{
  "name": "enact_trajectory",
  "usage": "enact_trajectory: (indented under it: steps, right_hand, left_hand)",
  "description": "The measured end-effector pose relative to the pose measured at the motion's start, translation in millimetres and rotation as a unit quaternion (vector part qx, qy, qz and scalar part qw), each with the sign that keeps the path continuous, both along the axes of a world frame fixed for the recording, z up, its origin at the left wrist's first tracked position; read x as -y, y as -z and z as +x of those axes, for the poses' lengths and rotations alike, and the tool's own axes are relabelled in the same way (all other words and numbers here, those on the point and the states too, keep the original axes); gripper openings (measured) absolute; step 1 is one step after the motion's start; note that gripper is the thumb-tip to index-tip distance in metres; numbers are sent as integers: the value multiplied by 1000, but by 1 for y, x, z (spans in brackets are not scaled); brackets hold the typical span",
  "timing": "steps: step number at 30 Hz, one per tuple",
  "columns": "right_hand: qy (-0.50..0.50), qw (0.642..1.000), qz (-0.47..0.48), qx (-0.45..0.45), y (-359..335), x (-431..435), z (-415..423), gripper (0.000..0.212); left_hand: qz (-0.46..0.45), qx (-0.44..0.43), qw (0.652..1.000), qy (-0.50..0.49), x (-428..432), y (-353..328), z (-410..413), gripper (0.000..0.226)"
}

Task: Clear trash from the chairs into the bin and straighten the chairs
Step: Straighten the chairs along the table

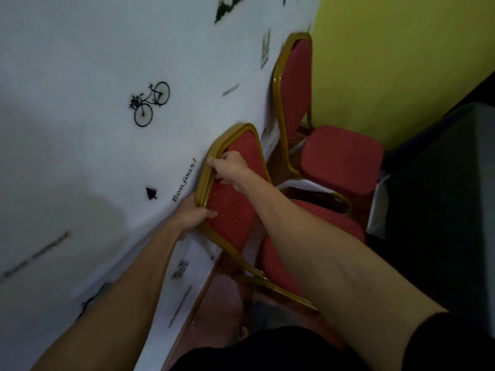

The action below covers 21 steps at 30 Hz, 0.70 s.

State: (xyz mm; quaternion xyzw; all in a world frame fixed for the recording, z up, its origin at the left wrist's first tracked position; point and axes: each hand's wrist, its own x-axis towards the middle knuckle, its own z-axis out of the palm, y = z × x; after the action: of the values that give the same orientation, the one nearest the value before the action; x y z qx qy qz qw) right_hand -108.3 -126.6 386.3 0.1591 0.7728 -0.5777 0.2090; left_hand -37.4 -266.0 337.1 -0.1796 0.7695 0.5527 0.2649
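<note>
Both hands hold the backrest of the near chair (233, 207), a red-cushioned chair with a gold frame that stands close against the white wall (80, 62) printed with a bicycle and the word "Bonjour!". The left hand (194, 214) has its grip clenched around the lower left side of the gold frame, thumb lying on the red padding; the right hand (230, 170) is closed over the upper left edge of the frame near the top corner. A second matching chair (340, 159) sits farther off to the right, in the corner where the white wall meets a yellow-green wall (388, 62). White paper-like pieces (302, 184), possibly trash, lie between the two chairs, though the blur makes this uncertain. A dark object (455, 183) fills the far right.
</note>
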Motion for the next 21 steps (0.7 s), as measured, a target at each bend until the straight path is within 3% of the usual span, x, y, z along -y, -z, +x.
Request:
enact_trajectory:
  steps: [4, 11, 15, 21]
  right_hand:
    - [-12, 999, 44, -13, 3, -5, 15, 28]
    - [1, 991, 132, -27, -5, -33, 51, 33]
    - [17, 990, 139, -31, -3, -55, 77, 36]
    - [66, 990, 121, -32, -3, -79, 118, 34]
  left_hand:
    - [-22, 37, 997, 61, 0, -1, 7, 45]
    - [29, 47, 993, 104, -26, 17, 32, 45]
    - [35, 45, 991, 123, -49, 13, 53, 48]
    - [44, 45, 984, 169, -79, 2, 87, 31]
